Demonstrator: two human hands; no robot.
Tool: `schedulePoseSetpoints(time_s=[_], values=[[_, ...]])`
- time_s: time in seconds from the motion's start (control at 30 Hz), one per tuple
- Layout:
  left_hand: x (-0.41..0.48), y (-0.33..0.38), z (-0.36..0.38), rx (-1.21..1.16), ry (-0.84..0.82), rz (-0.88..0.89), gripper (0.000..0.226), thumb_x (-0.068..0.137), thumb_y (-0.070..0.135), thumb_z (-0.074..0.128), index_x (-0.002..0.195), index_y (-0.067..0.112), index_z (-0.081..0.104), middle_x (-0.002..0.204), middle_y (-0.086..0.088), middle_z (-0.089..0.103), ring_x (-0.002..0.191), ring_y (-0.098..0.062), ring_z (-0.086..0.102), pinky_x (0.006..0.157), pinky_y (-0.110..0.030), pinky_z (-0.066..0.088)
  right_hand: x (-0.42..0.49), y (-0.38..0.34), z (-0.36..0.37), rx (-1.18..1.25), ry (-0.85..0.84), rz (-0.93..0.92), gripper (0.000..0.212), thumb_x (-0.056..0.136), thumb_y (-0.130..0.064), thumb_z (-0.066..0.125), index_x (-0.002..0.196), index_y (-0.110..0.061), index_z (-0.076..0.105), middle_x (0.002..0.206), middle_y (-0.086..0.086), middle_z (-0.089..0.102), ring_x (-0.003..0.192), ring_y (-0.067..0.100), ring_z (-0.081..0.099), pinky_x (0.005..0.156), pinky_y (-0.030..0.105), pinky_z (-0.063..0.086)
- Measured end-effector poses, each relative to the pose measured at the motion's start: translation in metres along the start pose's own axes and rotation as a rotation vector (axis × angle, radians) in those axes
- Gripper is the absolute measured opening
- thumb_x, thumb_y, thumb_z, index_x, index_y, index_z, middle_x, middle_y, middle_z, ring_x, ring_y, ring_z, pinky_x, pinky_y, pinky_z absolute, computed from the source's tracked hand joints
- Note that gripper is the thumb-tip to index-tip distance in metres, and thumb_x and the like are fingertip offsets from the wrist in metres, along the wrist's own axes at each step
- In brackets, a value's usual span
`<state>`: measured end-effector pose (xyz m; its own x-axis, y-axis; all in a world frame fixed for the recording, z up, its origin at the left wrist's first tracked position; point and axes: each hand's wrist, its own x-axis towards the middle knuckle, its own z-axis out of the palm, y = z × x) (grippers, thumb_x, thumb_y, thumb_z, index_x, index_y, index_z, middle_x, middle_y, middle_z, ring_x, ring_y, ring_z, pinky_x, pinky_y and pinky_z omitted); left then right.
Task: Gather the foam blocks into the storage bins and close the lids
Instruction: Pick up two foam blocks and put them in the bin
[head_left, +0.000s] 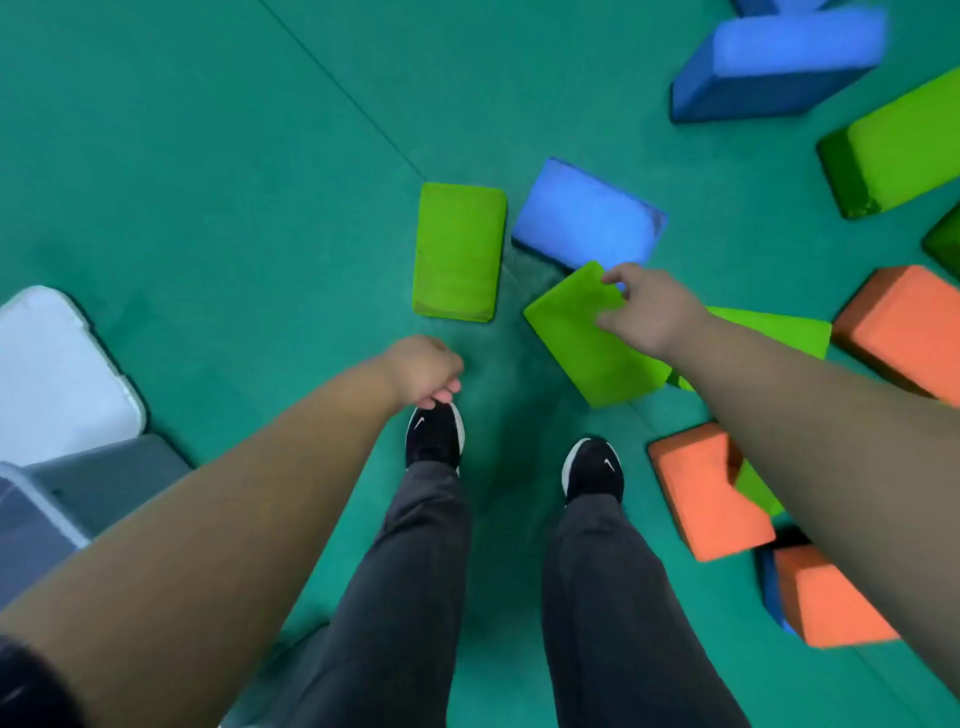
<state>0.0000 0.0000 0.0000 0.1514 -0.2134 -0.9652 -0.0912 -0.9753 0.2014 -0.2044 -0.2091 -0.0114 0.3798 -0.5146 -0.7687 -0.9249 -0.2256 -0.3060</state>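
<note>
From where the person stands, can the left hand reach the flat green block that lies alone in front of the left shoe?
Probably yes. The left hand hangs empty and loosely curled above the left shoe, and only bare green floor lies between it and the flat green block. Nothing rests on that block. Bending lower seems necessary.

The right hand lies over the near corner of a tilted green block, so the fingertips are hidden and it is unclear whether they grip it. The right forearm covers most of another green block and part of an orange block. The left hand curls downward, its palm unseen. A storage bin and its white lid are cut off by the left edge. At top right a blue block is smeared, probably by motion. An orange block and a green block run off the right edge.
</note>
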Motion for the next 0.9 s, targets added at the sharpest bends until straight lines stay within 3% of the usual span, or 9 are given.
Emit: schedulePoseSetpoints(time_s=[0.13, 0.3, 0.43, 0.53, 0.6, 0.67, 0.7, 0.77, 0.9], values=[[0.072, -0.024, 0.022, -0.245, 0.032, -0.088, 0.031, 0.106, 0.027, 0.053, 0.127, 0.006, 0.059, 0.097, -0.006, 0.068, 0.080, -0.018, 0.066, 0.073, -0.031, 0.056, 0.043, 0.008, 0.035, -0.041, 0.020, -0.018, 0.079, 0.085, -0.032, 0.075, 0.154, -0.027, 0.039, 0.145, 0.017, 0.042, 0.120, 0.037, 0.058, 0.100, 0.036, 0.047], [0.139, -0.042, 0.037, -0.487, 0.132, -0.133, 0.047, 0.101, 0.050, 0.059, 0.129, 0.012, 0.057, 0.106, -0.008, 0.070, 0.091, -0.022, 0.070, 0.095, -0.045, 0.060, 0.093, 0.017, 0.068, -0.084, 0.084, -0.020, 0.094, 0.076, -0.037, 0.077, 0.157, -0.034, 0.028, 0.145, 0.015, 0.039, 0.126, 0.042, 0.054, 0.106, 0.046, 0.049], [0.168, -0.047, 0.035, -0.443, 0.238, -0.094, 0.052, 0.095, 0.058, 0.063, 0.121, 0.014, 0.055, 0.115, -0.007, 0.066, 0.089, -0.020, 0.072, 0.090, -0.045, 0.062, 0.113, 0.021, 0.087, -0.115, 0.098, -0.032, 0.087, 0.078, -0.034, 0.075, 0.153, -0.033, 0.032, 0.140, 0.016, 0.039, 0.119, 0.044, 0.056, 0.104, 0.045, 0.050], [0.177, -0.045, 0.028, -0.463, 0.307, -0.078, 0.052, 0.092, 0.060, 0.066, 0.118, 0.016, 0.053, 0.108, -0.005, 0.064, 0.091, -0.021, 0.072, 0.088, -0.044, 0.062, 0.115, 0.023, 0.091, -0.148, 0.142, -0.051, 0.077, 0.078, -0.032, 0.076, 0.146, -0.032, 0.040, 0.137, 0.016, 0.037, 0.112, 0.045, 0.058, 0.101, 0.044, 0.051], [0.180, -0.045, 0.021, -0.446, 0.360, -0.082, 0.071, 0.083, 0.069, 0.069, 0.120, 0.009, 0.054, 0.105, -0.009, 0.066, 0.097, -0.028, 0.072, 0.089, -0.045, 0.062, 0.113, 0.019, 0.092, -0.162, 0.145, -0.052, 0.081, 0.074, -0.038, 0.081, 0.144, -0.030, 0.040, 0.136, 0.014, 0.037, 0.110, 0.043, 0.059, 0.097, 0.044, 0.052], [0.183, -0.045, 0.015, -0.310, 0.471, -0.128, 0.102, 0.071, 0.080, 0.071, 0.133, 0.002, 0.049, 0.128, -0.018, 0.062, 0.112, -0.035, 0.066, 0.097, -0.046, 0.057, 0.110, 0.014, 0.095, -0.170, 0.135, -0.051, 0.091, 0.070, -0.046, 0.084, 0.145, -0.024, 0.037, 0.136, 0.012, 0.036, 0.112, 0.042, 0.058, 0.097, 0.046, 0.052], [0.182, -0.044, 0.012, -0.241, 0.518, -0.134, 0.107, 0.072, 0.077, 0.072, 0.140, 0.000, 0.042, 0.140, -0.020, 0.053, 0.122, -0.036, 0.059, 0.104, -0.045, 0.051, 0.109, 0.013, 0.096, -0.177, 0.143, -0.056, 0.094, 0.069, -0.049, 0.084, 0.145, -0.021, 0.037, 0.136, 0.013, 0.036, 0.113, 0.043, 0.057, 0.098, 0.047, 0.051], [0.182, -0.042, 0.004, -0.151, 0.579, -0.083, 0.102, 0.082, 0.066, 0.074, 0.146, -0.002, 0.031, 0.150, -0.022, 0.037, 0.133, -0.038, 0.050, 0.110, -0.042, 0.040, 0.108, 0.011, 0.098, -0.192, 0.170, -0.062, 0.094, 0.069, -0.054, 0.081, 0.145, -0.017, 0.038, 0.137, 0.014, 0.036, 0.114, 0.043, 0.058, 0.099, 0.049, 0.051], [0.194, -0.038, -0.016, 0.017, 0.657, 0.051, 0.104, 0.080, 0.065, 0.076, 0.148, 0.000, 0.032, 0.150, -0.020, 0.039, 0.138, -0.040, 0.044, 0.116, -0.046, 0.037, 0.111, 0.009, 0.101, -0.234, 0.180, -0.013, 0.082, 0.074, -0.056, 0.077, 0.135, -0.013, 0.043, 0.133, 0.015, 0.038, 0.115, 0.044, 0.057, 0.095, 0.047, 0.050]])
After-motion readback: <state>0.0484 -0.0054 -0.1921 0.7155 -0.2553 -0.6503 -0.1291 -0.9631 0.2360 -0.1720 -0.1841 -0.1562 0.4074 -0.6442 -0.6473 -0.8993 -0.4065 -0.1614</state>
